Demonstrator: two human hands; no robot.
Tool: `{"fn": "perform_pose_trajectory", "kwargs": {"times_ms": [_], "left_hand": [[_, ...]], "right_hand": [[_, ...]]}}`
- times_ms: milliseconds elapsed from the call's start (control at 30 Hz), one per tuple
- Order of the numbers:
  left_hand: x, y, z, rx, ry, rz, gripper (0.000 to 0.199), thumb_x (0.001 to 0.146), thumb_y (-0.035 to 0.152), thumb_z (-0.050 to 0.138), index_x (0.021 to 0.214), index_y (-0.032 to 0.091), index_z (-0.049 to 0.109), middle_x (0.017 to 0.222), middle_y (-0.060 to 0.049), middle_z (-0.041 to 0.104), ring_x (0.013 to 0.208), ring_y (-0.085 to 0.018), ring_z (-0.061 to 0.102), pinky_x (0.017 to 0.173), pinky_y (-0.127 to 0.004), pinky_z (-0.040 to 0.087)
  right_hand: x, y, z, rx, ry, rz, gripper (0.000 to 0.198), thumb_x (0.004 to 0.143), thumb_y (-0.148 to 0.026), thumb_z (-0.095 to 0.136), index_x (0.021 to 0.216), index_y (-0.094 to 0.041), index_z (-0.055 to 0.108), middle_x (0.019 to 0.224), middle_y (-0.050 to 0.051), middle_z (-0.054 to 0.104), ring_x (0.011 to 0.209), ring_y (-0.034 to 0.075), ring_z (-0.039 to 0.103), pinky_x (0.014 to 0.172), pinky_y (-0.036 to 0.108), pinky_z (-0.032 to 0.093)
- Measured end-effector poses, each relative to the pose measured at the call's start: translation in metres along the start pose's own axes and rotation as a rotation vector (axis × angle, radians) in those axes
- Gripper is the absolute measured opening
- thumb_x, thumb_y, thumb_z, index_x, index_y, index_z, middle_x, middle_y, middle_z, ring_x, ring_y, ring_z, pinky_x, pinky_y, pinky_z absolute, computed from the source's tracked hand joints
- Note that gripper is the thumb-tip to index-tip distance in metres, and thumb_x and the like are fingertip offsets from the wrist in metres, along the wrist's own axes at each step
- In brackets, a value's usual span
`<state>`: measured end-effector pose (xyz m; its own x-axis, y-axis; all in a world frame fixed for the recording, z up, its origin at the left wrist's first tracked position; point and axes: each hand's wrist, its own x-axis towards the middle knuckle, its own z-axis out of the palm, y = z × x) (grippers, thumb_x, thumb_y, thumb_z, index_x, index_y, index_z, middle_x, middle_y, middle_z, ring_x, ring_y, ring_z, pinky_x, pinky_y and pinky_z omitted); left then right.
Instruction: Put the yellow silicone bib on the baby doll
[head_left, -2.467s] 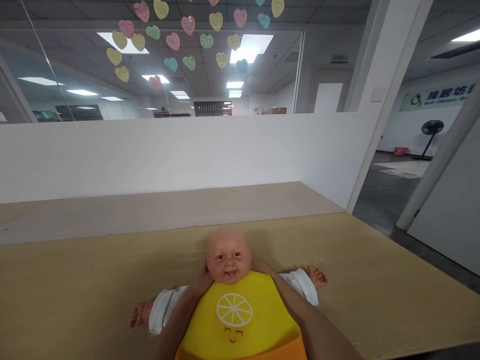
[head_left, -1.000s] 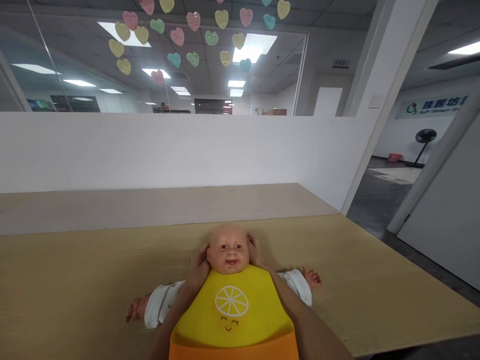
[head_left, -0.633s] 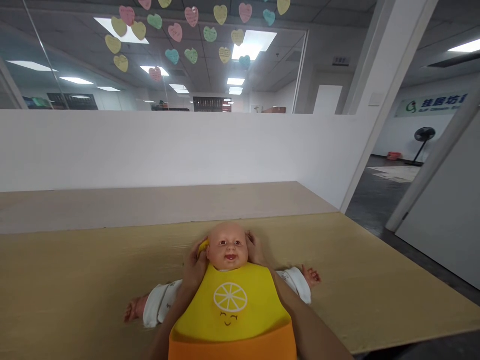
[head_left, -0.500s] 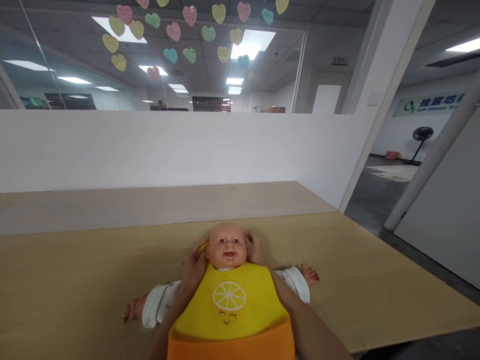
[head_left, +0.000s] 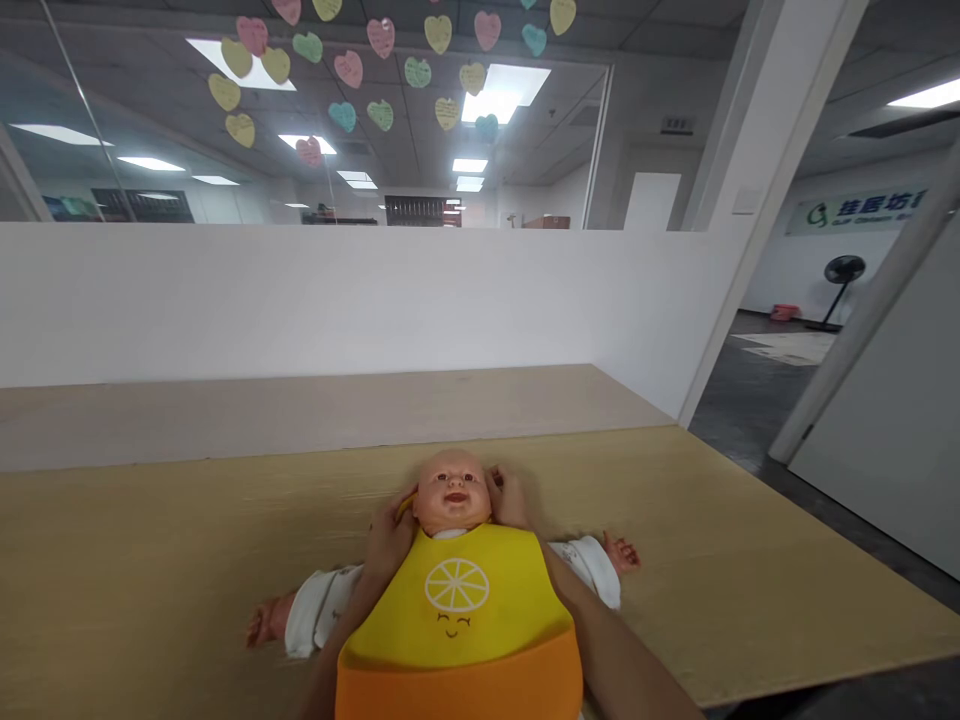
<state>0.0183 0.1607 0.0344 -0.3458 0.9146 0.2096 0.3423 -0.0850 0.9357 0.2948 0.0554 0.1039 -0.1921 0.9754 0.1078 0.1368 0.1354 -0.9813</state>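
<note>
A baby doll (head_left: 453,492) lies on its back on the wooden table (head_left: 187,540), its arms in white sleeves stretched out to both sides. Over its chest lies a yellow bib (head_left: 517,590) with a lemon slice print and an orange pocket at the bottom. My left hand (head_left: 391,530) is closed beside the doll's head, pinching a yellow strap end of the bib. On the head's other side, my right hand (head_left: 510,497) curls close to the doll's ear and neck. Its fingertips are partly hidden behind the head, and I cannot make out what they hold.
A low white wall (head_left: 360,300) with glass above it, dotted with heart-shaped notes (head_left: 381,38), stands behind the table. To the right are a doorway, a grey door (head_left: 885,430) and a standing fan (head_left: 844,270). The table's right edge slants toward me.
The bib's lower part has shifted slightly up and left, and the doll's head has tilted a little. Both hands stay beside the head, with the left moved only slightly.
</note>
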Motion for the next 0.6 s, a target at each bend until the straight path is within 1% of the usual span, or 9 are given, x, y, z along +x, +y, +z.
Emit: {"fn": "perform_pose_trajectory", "kwargs": {"times_ms": [133,233,400,500,600], "left_hand": [[0.002,-0.003,0.0,-0.001,-0.004,-0.006,0.044,0.063,0.022,0.047,0.1,0.013,0.07,0.111,-0.011,0.069,0.11,-0.027,0.06,0.1,-0.042,0.042],[0.003,-0.003,0.0,0.006,-0.006,-0.026,0.042,0.063,0.021,0.048,0.098,0.014,0.07,0.11,-0.01,0.069,0.11,-0.027,0.06,0.1,-0.041,0.042],[0.002,-0.002,-0.001,0.037,-0.008,-0.047,0.043,0.063,0.019,0.048,0.1,0.013,0.07,0.11,-0.012,0.07,0.111,-0.028,0.06,0.099,-0.042,0.042],[0.002,-0.003,-0.001,0.044,-0.022,-0.037,0.044,0.063,0.018,0.047,0.1,0.013,0.07,0.109,-0.011,0.07,0.109,-0.027,0.06,0.099,-0.041,0.042],[0.002,-0.004,0.0,0.03,-0.022,-0.04,0.044,0.063,0.018,0.047,0.1,0.013,0.07,0.107,-0.01,0.071,0.109,-0.026,0.061,0.099,-0.04,0.042]], "right_hand": [[0.0,-0.002,0.002,-0.005,0.003,-0.025,0.03,0.08,-0.04,0.05,0.099,-0.034,0.072,0.084,-0.001,0.073,0.087,0.026,0.068,0.067,0.035,0.054],[-0.001,-0.004,0.002,-0.009,-0.003,-0.04,0.029,0.08,-0.039,0.05,0.101,-0.035,0.07,0.087,-0.002,0.073,0.092,0.027,0.067,0.068,0.036,0.054],[-0.002,-0.012,0.005,-0.035,-0.008,-0.179,0.033,0.082,-0.036,0.049,0.11,-0.034,0.065,0.097,-0.005,0.071,0.103,0.027,0.063,0.074,0.036,0.054],[0.017,-0.017,0.013,-0.031,-0.016,-0.265,0.033,0.084,-0.036,0.047,0.112,-0.035,0.064,0.1,-0.008,0.07,0.106,0.026,0.061,0.078,0.035,0.055],[0.054,-0.015,0.026,-0.039,0.008,-0.306,0.029,0.084,-0.038,0.046,0.106,-0.035,0.065,0.099,-0.009,0.07,0.106,0.026,0.061,0.077,0.035,0.054]]}}
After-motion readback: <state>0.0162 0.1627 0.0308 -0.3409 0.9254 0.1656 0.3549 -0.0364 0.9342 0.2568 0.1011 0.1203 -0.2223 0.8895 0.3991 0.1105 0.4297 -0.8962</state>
